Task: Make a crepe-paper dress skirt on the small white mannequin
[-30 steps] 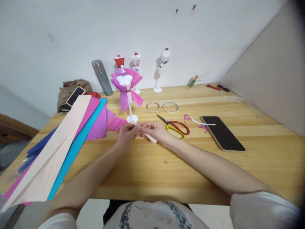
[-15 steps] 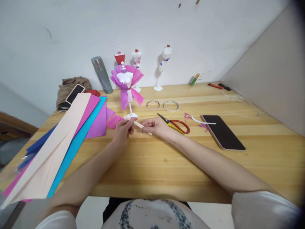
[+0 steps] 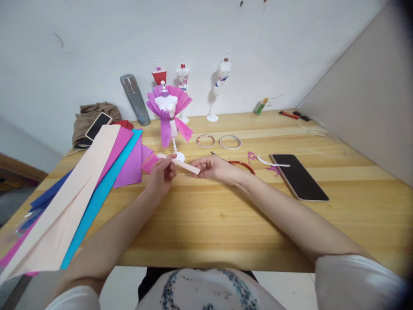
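A narrow pale pink strip of crepe paper (image 3: 184,165) stretches between my hands, low over the table. My left hand (image 3: 161,175) pinches it near its left part, thumb on top, with a short end sticking out beyond the fingers. At the strip's right end are the closed fingers of my right hand (image 3: 209,167). Just behind stands a small white dress-form mannequin (image 3: 167,103), wearing a purple and pink ruffled paper collar (image 3: 183,101) with hanging tails. Scissors with red handles (image 3: 243,165) lie partly hidden behind my right hand.
Long folded crepe paper sheets (image 3: 93,181) fan out at left. Three more mannequins (image 3: 222,71) stand by the wall near a flask (image 3: 135,101). Two tape rolls (image 3: 230,142) lie mid-table. A large phone (image 3: 300,178), paper scraps (image 3: 274,170) and a glue stick (image 3: 261,106) are at right.
My right hand has shifted toward the strip's end, and the strip now lies flatter with more of it showing. My right hand now covers more of the scissors. The view has shifted slightly.
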The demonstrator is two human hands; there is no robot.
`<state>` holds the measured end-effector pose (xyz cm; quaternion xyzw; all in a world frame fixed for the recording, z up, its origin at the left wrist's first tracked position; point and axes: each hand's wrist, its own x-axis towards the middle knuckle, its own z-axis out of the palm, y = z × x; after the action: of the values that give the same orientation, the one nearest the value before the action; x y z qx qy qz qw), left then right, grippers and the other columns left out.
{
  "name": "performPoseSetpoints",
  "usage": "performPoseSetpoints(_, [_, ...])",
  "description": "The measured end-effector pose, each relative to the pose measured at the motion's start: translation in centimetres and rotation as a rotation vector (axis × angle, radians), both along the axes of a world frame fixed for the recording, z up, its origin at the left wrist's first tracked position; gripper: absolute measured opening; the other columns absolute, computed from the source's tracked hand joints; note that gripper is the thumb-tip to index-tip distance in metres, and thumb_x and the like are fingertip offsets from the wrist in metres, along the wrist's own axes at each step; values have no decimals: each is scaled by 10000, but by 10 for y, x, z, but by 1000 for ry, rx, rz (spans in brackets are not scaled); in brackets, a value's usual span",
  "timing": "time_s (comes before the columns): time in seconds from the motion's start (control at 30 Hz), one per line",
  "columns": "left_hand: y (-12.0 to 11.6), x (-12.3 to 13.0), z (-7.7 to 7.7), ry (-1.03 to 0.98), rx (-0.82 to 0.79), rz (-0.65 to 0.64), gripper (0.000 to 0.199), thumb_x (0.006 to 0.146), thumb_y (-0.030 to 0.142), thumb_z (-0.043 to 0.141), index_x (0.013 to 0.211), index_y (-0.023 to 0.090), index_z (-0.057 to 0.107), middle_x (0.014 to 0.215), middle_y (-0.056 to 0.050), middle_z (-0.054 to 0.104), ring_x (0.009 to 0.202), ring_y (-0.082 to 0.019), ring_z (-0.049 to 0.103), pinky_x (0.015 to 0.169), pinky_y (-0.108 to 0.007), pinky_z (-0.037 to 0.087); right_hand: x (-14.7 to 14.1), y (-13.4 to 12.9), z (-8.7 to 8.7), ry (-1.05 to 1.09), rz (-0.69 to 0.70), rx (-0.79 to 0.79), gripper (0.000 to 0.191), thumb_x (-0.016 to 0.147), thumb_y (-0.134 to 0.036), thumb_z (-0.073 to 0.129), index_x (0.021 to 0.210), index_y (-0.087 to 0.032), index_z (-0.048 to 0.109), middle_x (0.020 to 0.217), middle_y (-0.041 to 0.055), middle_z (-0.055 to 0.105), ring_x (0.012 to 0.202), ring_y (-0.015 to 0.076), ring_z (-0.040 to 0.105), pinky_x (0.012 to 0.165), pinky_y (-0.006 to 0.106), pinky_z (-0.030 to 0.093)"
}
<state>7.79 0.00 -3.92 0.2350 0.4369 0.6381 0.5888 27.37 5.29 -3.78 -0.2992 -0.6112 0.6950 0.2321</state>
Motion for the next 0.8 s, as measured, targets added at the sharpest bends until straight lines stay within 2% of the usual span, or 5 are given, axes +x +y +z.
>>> performPoseSetpoints(0.1, [-2, 1, -1, 38, 28, -40, 243, 701, 322, 803, 824, 132, 713, 516, 66, 488, 419, -25, 395, 406, -165, 274, -1, 2, -4, 56, -147, -113, 258, 630, -131, 718, 882, -170, 759, 760, 6, 742, 705, 111, 652, 719, 244, 502])
performPoseSetpoints(0.17, [-4, 3, 0, 81, 54, -75, 274, 690, 347, 819, 817, 126, 720, 515, 59, 505, 419, -28, 416, 411, -169, 271, -2, 1, -6, 61, -207, -186, 197, 709, -213, 712, 896, -163, 751, 794, 42, 751, 723, 133, 669, 717, 266, 515])
performPoseSetpoints(0.33, [-8, 9, 1, 189, 95, -120, 331, 673, 405, 843, 805, 119, 740, 507, 47, 533, 408, -33, 429, 420, -188, 282, -7, -10, -7, 62, -34, -99, 418, 836, -540, 654, 849, -132, 741, 780, 89, 736, 682, 149, 640, 654, 281, 478])
performPoseSetpoints(0.53, [-7, 8, -4, 217, 95, -195, 407, 633, 429, 871, 858, 114, 744, 522, 25, 595, 419, -52, 466, 424, -194, 309, -11, -15, -9, -24, -15, -55, 291, 699, -369, 805, 842, -130, 720, 669, 33, 714, 612, 120, 638, 604, 242, 455])
performPoseSetpoints(0.8, [-6, -1, -8, 280, 162, -405, 452, 687, 439, 855, 990, 118, 757, 584, 16, 605, 466, -56, 456, 462, -212, 315, -11, -14, -19, 137, 99, -322, 358, 689, -404, 839, 873, -128, 706, 690, 58, 742, 624, 132, 688, 613, 226, 521])
